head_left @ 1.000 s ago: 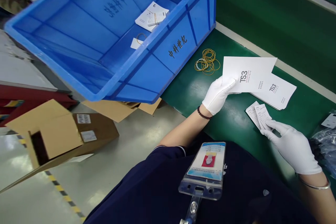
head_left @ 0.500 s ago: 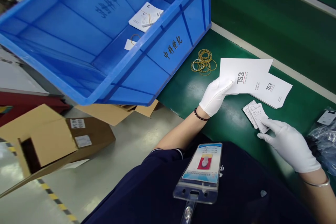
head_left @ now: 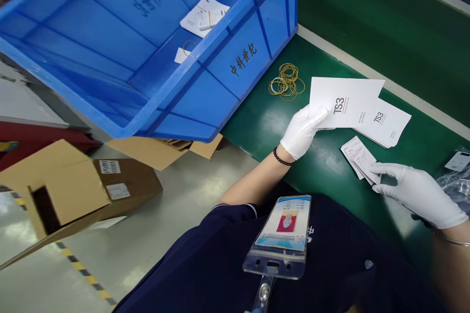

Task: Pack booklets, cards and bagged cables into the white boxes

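Observation:
My left hand (head_left: 304, 129), in a white glove, is closed on the left part of a white booklet (head_left: 362, 98) printed "TS3". The held booklet is raised and partly covers a stack of matching booklets (head_left: 391, 122) on the green table. My right hand (head_left: 422, 190), also gloved, has its thumb and forefinger at the near edge of a small printed card (head_left: 364, 159). That card is uppermost in a fanned pile of small cards (head_left: 351, 149), just below the booklet stack.
Loose rubber bands (head_left: 288, 80) lie left of the booklets. A large blue bin (head_left: 242, 58) holds banded papers (head_left: 201, 17). Clear plastic bags (head_left: 457, 186) are at the right edge. Opened cardboard boxes (head_left: 69, 181) stand on the floor. An ID badge (head_left: 282, 225) hangs at my chest.
My right hand has shifted slightly right, its thumb and forefinger closing at the edge of the top card. My left hand keeps the booklet in much the same place; the view shifts slightly.

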Tool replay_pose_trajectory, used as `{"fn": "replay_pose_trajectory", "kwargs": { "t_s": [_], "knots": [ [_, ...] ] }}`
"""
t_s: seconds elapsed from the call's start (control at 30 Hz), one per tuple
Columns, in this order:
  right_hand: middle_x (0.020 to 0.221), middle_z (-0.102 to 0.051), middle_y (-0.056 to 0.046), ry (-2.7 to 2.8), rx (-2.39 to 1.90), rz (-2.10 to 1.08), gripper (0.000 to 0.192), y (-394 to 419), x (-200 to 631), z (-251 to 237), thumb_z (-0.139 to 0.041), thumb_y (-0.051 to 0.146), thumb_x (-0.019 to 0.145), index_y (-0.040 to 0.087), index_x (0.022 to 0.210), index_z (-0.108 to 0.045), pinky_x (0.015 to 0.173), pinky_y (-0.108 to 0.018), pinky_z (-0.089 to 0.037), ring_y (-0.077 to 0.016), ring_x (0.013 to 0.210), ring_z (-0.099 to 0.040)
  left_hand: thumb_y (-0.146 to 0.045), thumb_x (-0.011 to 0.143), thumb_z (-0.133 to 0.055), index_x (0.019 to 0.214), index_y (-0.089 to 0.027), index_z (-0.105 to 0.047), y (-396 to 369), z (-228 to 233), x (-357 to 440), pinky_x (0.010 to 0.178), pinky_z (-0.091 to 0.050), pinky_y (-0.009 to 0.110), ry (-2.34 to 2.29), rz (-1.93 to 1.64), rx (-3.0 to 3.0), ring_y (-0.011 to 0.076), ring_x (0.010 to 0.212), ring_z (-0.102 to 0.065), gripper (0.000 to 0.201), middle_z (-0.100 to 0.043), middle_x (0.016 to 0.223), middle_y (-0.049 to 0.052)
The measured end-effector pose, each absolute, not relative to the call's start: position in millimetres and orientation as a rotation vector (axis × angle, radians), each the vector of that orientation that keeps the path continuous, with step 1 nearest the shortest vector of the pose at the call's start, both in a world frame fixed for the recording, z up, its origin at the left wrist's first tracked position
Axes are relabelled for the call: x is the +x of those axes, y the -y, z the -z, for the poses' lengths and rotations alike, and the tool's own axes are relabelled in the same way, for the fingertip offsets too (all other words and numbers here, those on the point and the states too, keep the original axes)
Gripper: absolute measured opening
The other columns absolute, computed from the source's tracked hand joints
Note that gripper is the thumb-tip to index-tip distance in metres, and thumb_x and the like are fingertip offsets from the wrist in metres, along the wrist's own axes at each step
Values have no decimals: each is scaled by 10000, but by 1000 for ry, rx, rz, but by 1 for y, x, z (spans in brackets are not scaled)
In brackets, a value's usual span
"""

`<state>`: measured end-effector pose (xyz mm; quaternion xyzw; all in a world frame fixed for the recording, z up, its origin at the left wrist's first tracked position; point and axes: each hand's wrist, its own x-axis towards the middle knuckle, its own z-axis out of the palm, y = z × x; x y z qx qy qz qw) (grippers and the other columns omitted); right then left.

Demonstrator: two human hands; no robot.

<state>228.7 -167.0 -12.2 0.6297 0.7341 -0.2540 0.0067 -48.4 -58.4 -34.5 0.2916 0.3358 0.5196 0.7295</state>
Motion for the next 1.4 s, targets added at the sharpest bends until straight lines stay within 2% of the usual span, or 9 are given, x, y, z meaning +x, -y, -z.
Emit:
{"fn": "replay_pose_trajectory", "kwargs": {
  "t_s": [0.2,0.47,0.63,0.77,0.9,1.07,1.23,1.3,1.4],
  "knots": [
    [1136,-716,9,-2381,1964,747,321,174,226,13,-610,301,791,318,1082,-745,870,-440,-580,-300,1012,-681,-406,687,-844,991,-201,-729,60,33,-48,1024,-520,498,-708,-1152,623,334,1162,-629,384,-725,1129,58],
    [1230,-678,-36,-2516,1884,456,386,190,220,14,-427,277,938,268,1201,-710,786,-406,-604,-287,1014,-689,-425,694,-837,1015,-203,-724,59,33,-46,979,-545,497,-721,-1130,653,351,1162,-630,406,-721,1146,65],
    [1189,-697,-45,-2514,1868,385,384,192,221,17,-428,231,935,267,1177,-724,730,-392,-599,-289,950,-704,-427,689,-844,995,-190,-721,60,32,-44,975,-551,492,-714,-1129,657,353,1163,-628,406,-722,1139,72],
    [1115,-725,-45,-2523,1849,277,402,191,216,11,-457,123,898,258,1169,-721,624,-321,-554,-250,843,-709,-407,719,-829,1039,-181,-711,62,30,-47,936,-561,500,-697,-1130,672,346,1122,-646,409,-718,1142,76],
    [963,-745,-61,-2522,1917,-87,453,194,210,5,-455,38,881,234,1206,-701,497,-296,-426,-210,635,-655,-387,756,-802,1073,-150,-701,62,28,-51,940,-551,503,-677,-1145,695,330,1095,-652,409,-713,1144,88],
    [823,-729,-72,-2429,2179,-555,364,191,217,9,-504,118,931,199,1235,-688,501,-312,-368,-226,595,-621,-375,760,-793,1087,-146,-687,64,27,-51,913,-561,483,-732,-1151,652,310,1062,-666,412,-699,1175,115],
    [831,-732,-73,-2176,2589,-910,304,181,211,-2,-571,231,942,189,1213,-700,525,-333,-376,-248,625,-622,-450,814,-743,1233,-171,-625,90,32,-17,959,-544,511,-682,-1083,560,349,1176,-616,517,-619,1334,138],
    [862,-728,-71,-2256,2557,-924,316,177,196,-7,-549,207,943,193,1229,-684,568,-333,-393,-241,667,-623,-488,863,-685,1307,-206,-583,106,32,5,1009,-517,514,-614,-1021,542,349,1245,-572,536,-567,1406,124],
    [796,-692,-63,-2550,2271,-647,285,174,169,-6,-466,150,965,179,1114,-708,618,-337,-398,-214,662,-593,-490,898,-642,1351,-242,-551,123,29,36,1123,-426,501,-451,-958,533,319,1337,-496,524,-518,1462,96]
  ]
}}
